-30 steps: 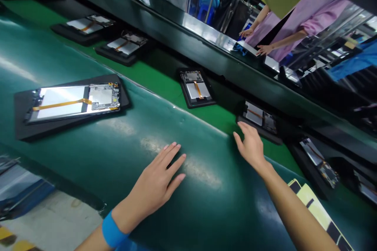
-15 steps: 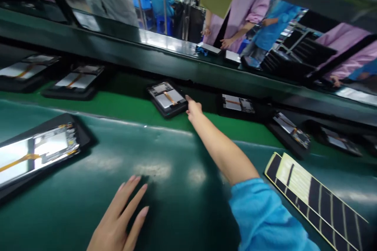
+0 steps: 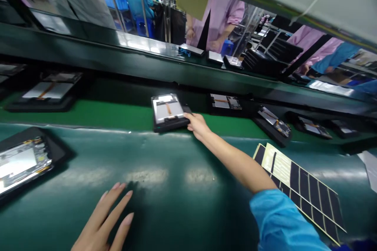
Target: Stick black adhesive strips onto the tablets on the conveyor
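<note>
My right hand reaches out to the green belt and grips the right edge of an opened tablet on a black tray, thumb on top. The tablet shows silver battery panels and an orange ribbon. Low over the dark green worktop, my left hand has its fingers spread and holds nothing. Another opened tablet lies on a black tray at the left edge of the worktop.
More opened tablets on black trays lie along the green belt. A sheet of black adhesive strips lies at the right. Behind the rail, people in pink and blue stand or sit.
My right hand has closed on the tray's edge, and the tray has turned and come nearer. The view has shifted, bringing more of the right side into sight.
</note>
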The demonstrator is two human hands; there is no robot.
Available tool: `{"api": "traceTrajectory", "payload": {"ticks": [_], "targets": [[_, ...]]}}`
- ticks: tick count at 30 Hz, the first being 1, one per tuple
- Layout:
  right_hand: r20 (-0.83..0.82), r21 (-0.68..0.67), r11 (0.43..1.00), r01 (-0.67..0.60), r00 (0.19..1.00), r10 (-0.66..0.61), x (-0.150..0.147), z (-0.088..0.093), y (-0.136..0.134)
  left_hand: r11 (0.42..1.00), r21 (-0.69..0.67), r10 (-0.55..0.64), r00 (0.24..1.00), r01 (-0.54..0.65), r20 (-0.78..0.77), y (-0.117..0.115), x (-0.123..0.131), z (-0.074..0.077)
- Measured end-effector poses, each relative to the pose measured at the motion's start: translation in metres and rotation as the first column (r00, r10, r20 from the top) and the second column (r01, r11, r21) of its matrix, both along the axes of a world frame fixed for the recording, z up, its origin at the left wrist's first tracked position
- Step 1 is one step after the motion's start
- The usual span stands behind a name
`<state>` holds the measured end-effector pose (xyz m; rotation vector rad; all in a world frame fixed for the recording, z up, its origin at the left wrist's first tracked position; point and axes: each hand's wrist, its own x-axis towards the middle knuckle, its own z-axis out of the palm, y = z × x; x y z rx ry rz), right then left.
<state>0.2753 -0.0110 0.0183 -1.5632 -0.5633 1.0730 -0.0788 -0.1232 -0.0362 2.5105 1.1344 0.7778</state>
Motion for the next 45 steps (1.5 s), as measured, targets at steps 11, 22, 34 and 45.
{"api": "traceTrajectory", "payload": {"ticks": [11,22,34,45], "targets": [[0.015,-0.091,0.991,-0.101,0.995,0.103,-0.047,-0.030,-0.227,1.000,0.023,-0.010,1.000,0.010,0.007,-0.006,0.023,0.015],[0.731,0.012,0.475,-0.880,0.332,0.596,-0.082,0.003,-0.180,0.978,0.010,0.210,0.978,-0.211,0.009,0.000,0.029,0.007],[0.950,-0.297,0.725,-0.621,-0.118,0.289,-0.011,-0.032,-0.128,0.982,-0.045,0.182,0.983,-0.181,0.029,0.003,0.050,0.011],[0.976,-0.215,0.596,-0.774,-0.189,0.107,-0.070,-0.005,-0.153,0.982,0.018,0.188,0.982,-0.188,-0.006,0.003,0.069,0.020]]}}
